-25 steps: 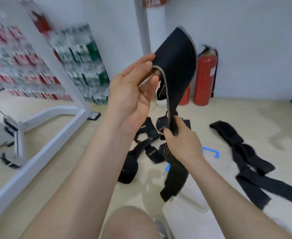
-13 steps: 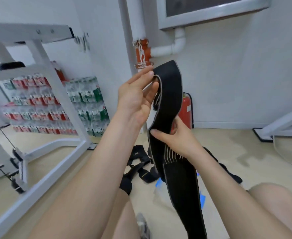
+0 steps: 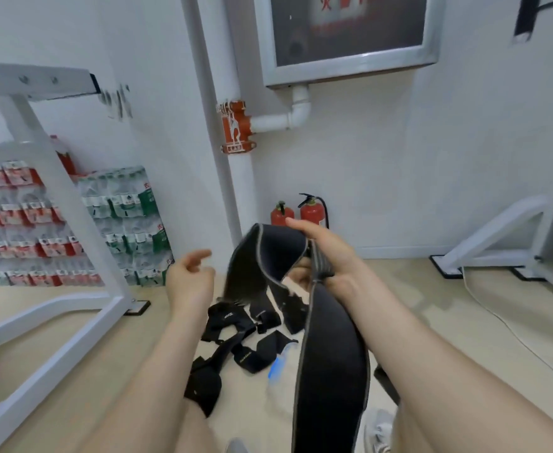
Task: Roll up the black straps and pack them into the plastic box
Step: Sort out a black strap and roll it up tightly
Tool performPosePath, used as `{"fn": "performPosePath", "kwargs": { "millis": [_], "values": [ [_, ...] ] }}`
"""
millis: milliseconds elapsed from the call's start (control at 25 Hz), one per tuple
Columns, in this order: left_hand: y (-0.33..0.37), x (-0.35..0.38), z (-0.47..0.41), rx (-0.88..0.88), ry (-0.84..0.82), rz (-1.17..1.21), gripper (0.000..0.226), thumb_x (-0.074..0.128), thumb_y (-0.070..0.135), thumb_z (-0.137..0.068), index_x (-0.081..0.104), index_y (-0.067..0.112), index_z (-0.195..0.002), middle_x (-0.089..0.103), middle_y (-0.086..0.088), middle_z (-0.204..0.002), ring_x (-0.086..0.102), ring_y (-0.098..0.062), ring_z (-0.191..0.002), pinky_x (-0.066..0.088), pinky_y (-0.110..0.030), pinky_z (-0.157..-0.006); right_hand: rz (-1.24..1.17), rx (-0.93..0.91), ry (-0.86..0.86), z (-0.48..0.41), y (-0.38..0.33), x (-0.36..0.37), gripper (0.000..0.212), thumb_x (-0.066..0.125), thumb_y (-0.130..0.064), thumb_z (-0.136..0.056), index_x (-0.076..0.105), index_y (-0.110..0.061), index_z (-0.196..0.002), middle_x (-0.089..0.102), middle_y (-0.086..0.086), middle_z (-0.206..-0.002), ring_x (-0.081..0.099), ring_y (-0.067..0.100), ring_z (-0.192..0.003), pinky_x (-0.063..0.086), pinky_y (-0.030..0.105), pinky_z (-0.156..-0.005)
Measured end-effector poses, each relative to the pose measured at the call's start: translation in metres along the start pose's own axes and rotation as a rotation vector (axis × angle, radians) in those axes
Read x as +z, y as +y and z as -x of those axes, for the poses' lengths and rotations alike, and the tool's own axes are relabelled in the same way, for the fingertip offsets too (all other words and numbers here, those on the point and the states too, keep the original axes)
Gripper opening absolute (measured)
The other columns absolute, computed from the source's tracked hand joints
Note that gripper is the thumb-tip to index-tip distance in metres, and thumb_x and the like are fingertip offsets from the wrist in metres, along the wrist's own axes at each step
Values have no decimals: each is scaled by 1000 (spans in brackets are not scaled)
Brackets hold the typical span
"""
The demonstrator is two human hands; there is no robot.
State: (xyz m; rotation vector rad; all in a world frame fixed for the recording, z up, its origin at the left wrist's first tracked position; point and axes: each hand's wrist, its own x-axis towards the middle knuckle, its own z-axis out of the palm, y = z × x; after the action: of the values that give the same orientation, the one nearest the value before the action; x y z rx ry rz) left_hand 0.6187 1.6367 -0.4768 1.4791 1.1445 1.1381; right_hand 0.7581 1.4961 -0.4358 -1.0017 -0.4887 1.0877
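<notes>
Grips the wide black strap (image 3: 330, 371) in the right hand (image 3: 320, 256) near its top end, which flops over in a loose bend while the long tail hangs toward the floor (image 3: 432, 322); has the left hand (image 3: 190, 279) just beside it, fingers loosely spread, holding nothing. Looks barely begun: no tight roll yet, more straps (image 3: 235, 348) heaped unrolled on the floor, plastic box not plainly made out, nothing seen packed.
</notes>
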Motion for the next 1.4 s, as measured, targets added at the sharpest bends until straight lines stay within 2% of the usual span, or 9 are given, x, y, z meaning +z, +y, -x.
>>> {"fn": "performPosePath", "kwargs": {
  "millis": [200,360,600,720,800,880,1000,1280,1400],
  "values": [
    [11,19,31,-58,-622,384,32,62,42,-91,66,17,-111,75,-4,-96,72,-21,-87,57,-38,-75,9,37,122,-61,0,-1,25,62,-25,-96,68,-2,-92,74,11,-73,72,22,-63,57,28,-54],
    [-11,58,-2,-164,-483,333,38,53,2,-91,60,17,-125,75,-8,-98,71,-23,-87,56,-37,-70,126,69,187,-106,7,-19,33,66,-30,-93,68,0,-106,76,16,-99,73,31,-92,59,45,-86],
    [-49,79,-75,-293,-140,550,65,33,-22,-89,52,30,-123,57,-17,-128,70,-38,-88,59,-50,-76,44,72,156,-149,8,-77,30,70,-38,-88,70,-10,-78,67,3,-65,64,16,-54,55,26,-57],
    [-72,76,-93,6,-269,-165,83,37,-16,-91,33,48,-144,40,7,-143,72,-29,-88,57,-33,-71,-295,118,231,-168,14,-94,27,66,-35,-91,64,-12,-78,61,1,-56,60,14,-46,55,23,-51],
    [-73,84,-89,165,-488,-565,59,41,-3,-95,57,40,-133,60,9,-125,67,-11,-71,49,-19,-63,-380,140,198,-174,23,-89,24,69,-35,-89,65,-11,-92,60,0,-56,59,12,-43,52,23,-46],
    [-69,94,-79,127,-759,-500,32,61,22,-95,66,35,-125,70,12,-113,66,2,-76,51,-14,-72,-346,164,142,-178,28,-79,29,68,-36,-90,65,-11,-103,59,0,-61,57,11,-46,51,23,-49],
    [-75,105,-65,59,-1008,-387,68,83,48,-72,57,36,-133,68,16,-122,63,-3,-115,48,-34,-103,-355,181,78,-178,34,-73,29,64,-36,-93,66,-7,-100,59,0,-66,57,10,-53,52,22,-52],
    [-81,136,-25,37,-761,-235,25,61,34,-91,72,12,-88,76,-12,-95,71,-27,-95,54,-51,-93,-499,82,190,-176,40,-70,44,60,-40,-95,59,-7,-125,64,14,-109,70,22,-75,60,34,-67],
    [-63,121,-39,-255,-678,109,24,60,21,-95,76,10,-81,75,-16,-91,72,-29,-86,54,-46,-91,121,9,77,-169,33,-85,71,56,-63,-88,40,-26,-147,52,11,-139,62,23,-116,48,37,-91]
  ]
}}
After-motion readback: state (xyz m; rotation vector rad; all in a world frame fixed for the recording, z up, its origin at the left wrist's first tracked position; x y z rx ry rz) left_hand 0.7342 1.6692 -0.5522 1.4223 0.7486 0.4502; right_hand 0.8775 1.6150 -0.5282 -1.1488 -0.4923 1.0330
